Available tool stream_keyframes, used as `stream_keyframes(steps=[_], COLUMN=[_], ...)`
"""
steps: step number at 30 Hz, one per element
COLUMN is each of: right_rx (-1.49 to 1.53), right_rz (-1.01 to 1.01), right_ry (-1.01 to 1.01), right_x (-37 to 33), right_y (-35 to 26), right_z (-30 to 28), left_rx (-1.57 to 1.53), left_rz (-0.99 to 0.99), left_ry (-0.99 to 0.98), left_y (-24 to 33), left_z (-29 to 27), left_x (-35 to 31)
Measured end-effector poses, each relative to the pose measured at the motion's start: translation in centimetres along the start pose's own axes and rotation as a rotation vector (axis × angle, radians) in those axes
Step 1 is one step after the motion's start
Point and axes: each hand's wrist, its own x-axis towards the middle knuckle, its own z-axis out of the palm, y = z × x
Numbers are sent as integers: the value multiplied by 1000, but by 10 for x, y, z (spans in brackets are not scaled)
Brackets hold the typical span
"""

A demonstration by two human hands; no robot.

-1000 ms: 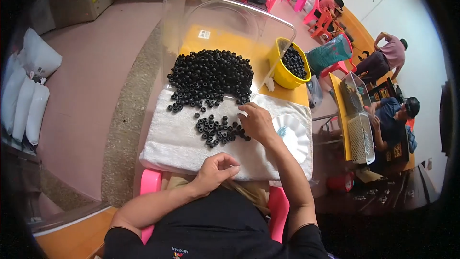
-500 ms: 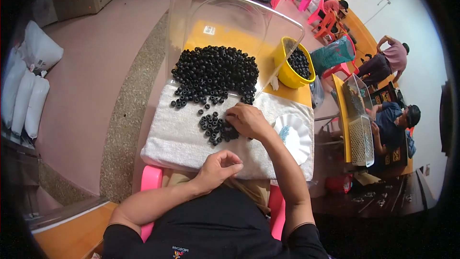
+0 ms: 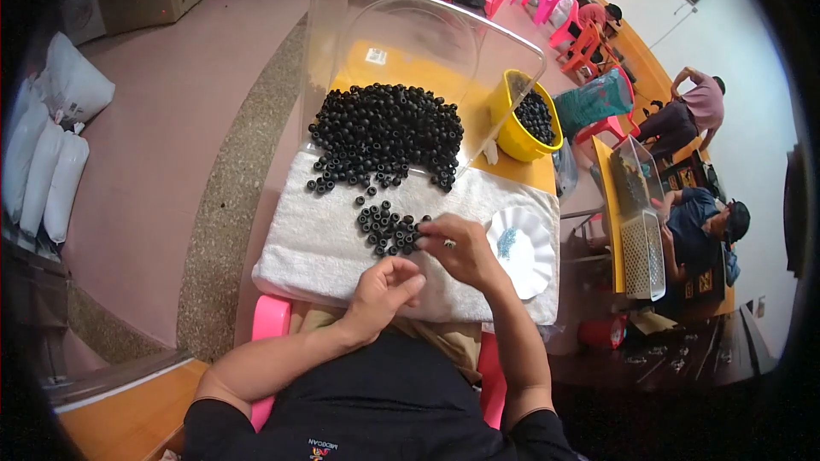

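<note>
Small black ring-shaped beads point(image 3: 386, 229) lie in a loose group on a white towel point(image 3: 299, 243). My right hand point(image 3: 465, 249) is at the right edge of this group, its fingers bent together near the closest beads; a tiny pale bit shows between them, too small to name. Just in front of the group, my left hand point(image 3: 384, 294) is curled with thumb and fingertips close together. Whatever it may hold is hidden. Beyond the beads a large heap of the same kind point(image 3: 384, 132) spills from a clear plastic bin point(image 3: 410, 17) lying on its side.
A white fluted dish point(image 3: 531, 260) with small blue-grey bits sits right of my right hand. Behind it stands a yellow tub point(image 3: 512, 137) of dark pieces. Further right, a person point(image 3: 696, 230) sits by a white perforated basket point(image 3: 642, 252). White sacks point(image 3: 64, 179) stand at far left.
My right hand has drawn back from the far side of the small bead group toward me and slightly right. My left hand has shifted slightly up, and its fingers have closed a little.
</note>
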Motion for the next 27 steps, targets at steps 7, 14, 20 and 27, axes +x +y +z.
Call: stream_keyframes(steps=[7, 14, 20, 27], right_rx=[121, 171, 173, -29], right_rz=[-107, -135, -140, -15], right_ry=[53, 188, 213, 317], right_x=[-49, -68, -72, -96], right_y=[-22, -11, -19, 3], right_z=[14, 24, 27, -4], left_rx=[-224, -210, -206, -149], left_rz=[-45, -126, -133, -139], left_ry=[-4, -90, -59, -14], left_y=[8, 10, 15, 8], left_z=[-1, -2, -1, -1], left_x=[-1, -2, -2, -2])
